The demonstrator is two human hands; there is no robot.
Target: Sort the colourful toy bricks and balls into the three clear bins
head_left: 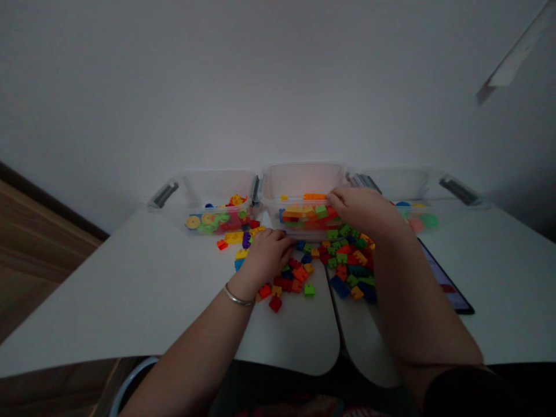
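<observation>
My left hand (270, 253) is low over a heap of mixed toy building bricks (284, 284), its fingers curled down together among them. Whatever lies under those fingertips is hidden. My right hand (358, 208) reaches over the front rim of the middle clear plastic bin (304, 171). A long orange brick (315, 197) shows at its pinched fingertips, inside the bin's opening. More red, orange and green bricks are visible through the front wall of that bin. Under my right wrist a second part of the heap, with green, red and blue bricks (347, 258), spreads over the table.
The left clear bin (219, 174) holds yellow, green and red pieces. Partly behind my right arm, the right bin (399, 174) holds round pieces. A tablet (447, 284) lies beside my right forearm. A seam (334, 307) divides the white tabletop (165, 295); a wall rises behind.
</observation>
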